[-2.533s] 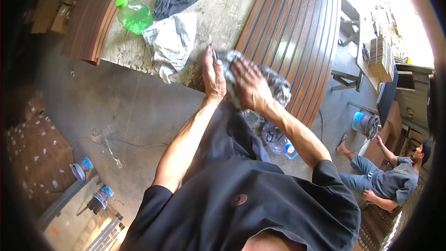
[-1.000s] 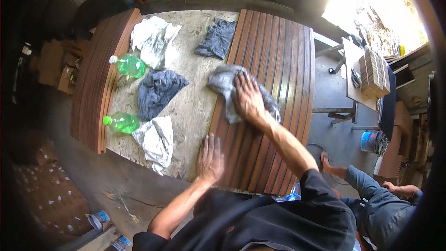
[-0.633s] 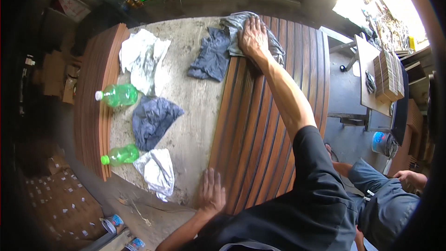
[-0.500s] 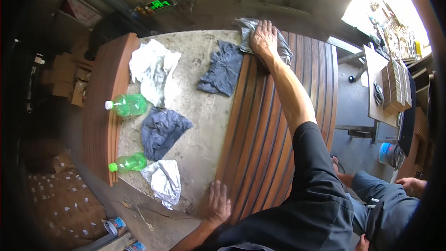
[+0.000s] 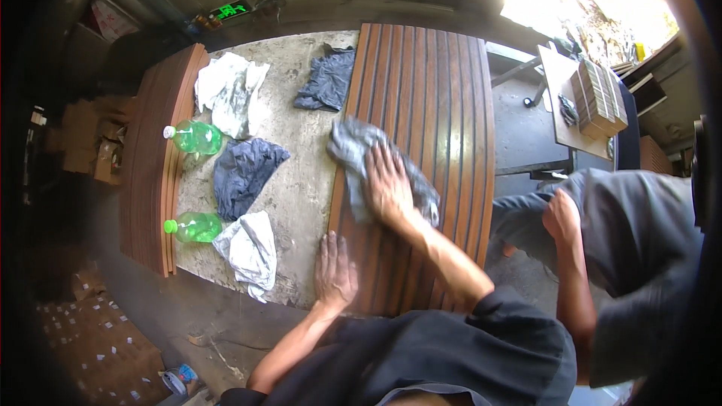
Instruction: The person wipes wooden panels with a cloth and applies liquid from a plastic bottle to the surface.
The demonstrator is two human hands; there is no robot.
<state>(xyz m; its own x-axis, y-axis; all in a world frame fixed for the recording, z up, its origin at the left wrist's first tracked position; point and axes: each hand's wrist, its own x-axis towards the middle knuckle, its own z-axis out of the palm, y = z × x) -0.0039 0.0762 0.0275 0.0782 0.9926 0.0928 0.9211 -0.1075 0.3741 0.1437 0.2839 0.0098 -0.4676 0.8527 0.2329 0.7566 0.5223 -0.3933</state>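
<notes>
My right hand [image 5: 389,189] lies flat on a crumpled grey rag [image 5: 352,137], pressing it against a brown slatted wood panel [image 5: 444,90]. Its fingers are stretched out over the cloth, not curled round it. At the panel's near left edge rests my left hand [image 5: 336,274], open, with straight fingers and nothing in it. The panel has dark grooves running lengthwise and lies on a stained pale tabletop [image 5: 301,173]. A dark grey cloth [image 5: 327,79] lies against the panel's far left edge.
Left on the tabletop are a white cloth [image 5: 232,94], a dark cloth [image 5: 244,177], a smaller white cloth [image 5: 252,252] and two green bottles [image 5: 197,137]. Stacked brown boards [image 5: 158,158] line the left edge. Another person [image 5: 609,240] stands at the right, near a bundle of boards [image 5: 598,98].
My right hand has drawn the grey rag from the panel's far end back to its middle. My left hand stays by the near left edge. The other person has come closer, and the view has shifted.
</notes>
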